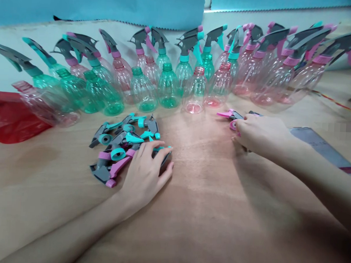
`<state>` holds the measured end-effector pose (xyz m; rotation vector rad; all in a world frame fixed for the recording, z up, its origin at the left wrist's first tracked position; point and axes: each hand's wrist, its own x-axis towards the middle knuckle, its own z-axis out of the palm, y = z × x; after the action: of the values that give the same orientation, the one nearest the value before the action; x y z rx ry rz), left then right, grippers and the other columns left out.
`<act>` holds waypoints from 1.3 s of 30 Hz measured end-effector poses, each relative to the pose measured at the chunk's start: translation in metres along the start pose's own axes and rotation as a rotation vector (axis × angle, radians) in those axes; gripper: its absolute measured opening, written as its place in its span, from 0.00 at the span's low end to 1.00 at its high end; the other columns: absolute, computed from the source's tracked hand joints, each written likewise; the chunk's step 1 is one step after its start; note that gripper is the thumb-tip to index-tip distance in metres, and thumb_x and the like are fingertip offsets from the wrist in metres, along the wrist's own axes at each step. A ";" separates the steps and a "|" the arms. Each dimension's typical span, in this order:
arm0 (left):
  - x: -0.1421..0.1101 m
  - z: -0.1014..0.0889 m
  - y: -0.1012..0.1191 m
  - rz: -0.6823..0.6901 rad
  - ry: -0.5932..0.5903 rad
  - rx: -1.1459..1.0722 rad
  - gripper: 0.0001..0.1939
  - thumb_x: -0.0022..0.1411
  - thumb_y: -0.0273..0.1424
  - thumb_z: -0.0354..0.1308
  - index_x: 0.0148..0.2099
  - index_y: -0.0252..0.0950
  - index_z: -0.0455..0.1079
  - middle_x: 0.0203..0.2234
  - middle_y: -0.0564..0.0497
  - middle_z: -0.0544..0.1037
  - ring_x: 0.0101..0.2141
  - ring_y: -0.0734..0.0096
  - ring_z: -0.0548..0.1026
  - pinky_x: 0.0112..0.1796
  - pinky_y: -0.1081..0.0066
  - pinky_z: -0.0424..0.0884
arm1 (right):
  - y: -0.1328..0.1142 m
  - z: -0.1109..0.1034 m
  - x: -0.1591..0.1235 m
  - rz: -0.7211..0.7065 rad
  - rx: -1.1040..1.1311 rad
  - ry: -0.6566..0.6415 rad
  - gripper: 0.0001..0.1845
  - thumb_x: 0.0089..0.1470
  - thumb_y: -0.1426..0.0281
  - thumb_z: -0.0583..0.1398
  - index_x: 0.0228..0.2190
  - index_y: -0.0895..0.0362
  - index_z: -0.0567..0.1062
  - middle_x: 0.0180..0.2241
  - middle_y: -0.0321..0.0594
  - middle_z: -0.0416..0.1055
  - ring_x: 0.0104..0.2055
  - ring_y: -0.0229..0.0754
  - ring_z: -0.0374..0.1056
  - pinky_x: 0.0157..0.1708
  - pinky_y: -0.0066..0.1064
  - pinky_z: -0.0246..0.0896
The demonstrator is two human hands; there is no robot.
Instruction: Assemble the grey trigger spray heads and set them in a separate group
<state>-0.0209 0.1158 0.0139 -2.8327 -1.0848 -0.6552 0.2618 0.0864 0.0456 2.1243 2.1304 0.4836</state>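
My left hand (145, 167) lies over the right side of a pile of grey trigger spray heads (101, 170), its fingers apart. The heads have turquoise or pink collars and triggers, and part of the pile is hidden beneath the hand. On the right, my right hand (259, 130) has its fingers closed on a pink-and-grey spray head (233, 115). A grey piece shows just behind that hand, partly covered. Between the hands and the wall stand open-necked bottles, among them a green bottle (168, 88) and a clear pink-tinted bottle (195, 93).
Several bottles with spray heads fitted, such as a pink one (249, 72), line the wall. A tilted pink bottle (47, 101) is beside a red plastic bag (14, 117) at left. A phone-like flat object (324, 149) and a red-yellow cord (338, 102) are at right.
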 end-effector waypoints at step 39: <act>-0.005 -0.006 0.009 -0.262 0.070 -1.095 0.04 0.63 0.27 0.51 0.37 0.36 0.67 0.35 0.52 0.72 0.38 0.70 0.73 0.41 0.69 0.70 | -0.109 0.003 -0.042 -0.207 0.919 0.210 0.12 0.53 0.63 0.59 0.38 0.56 0.75 0.45 0.45 0.65 0.48 0.47 0.60 0.42 0.39 0.64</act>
<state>-0.0208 0.1050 0.0180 -3.4192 -1.3959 -1.8371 0.1592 0.0474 0.0052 2.2112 3.0556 -0.4115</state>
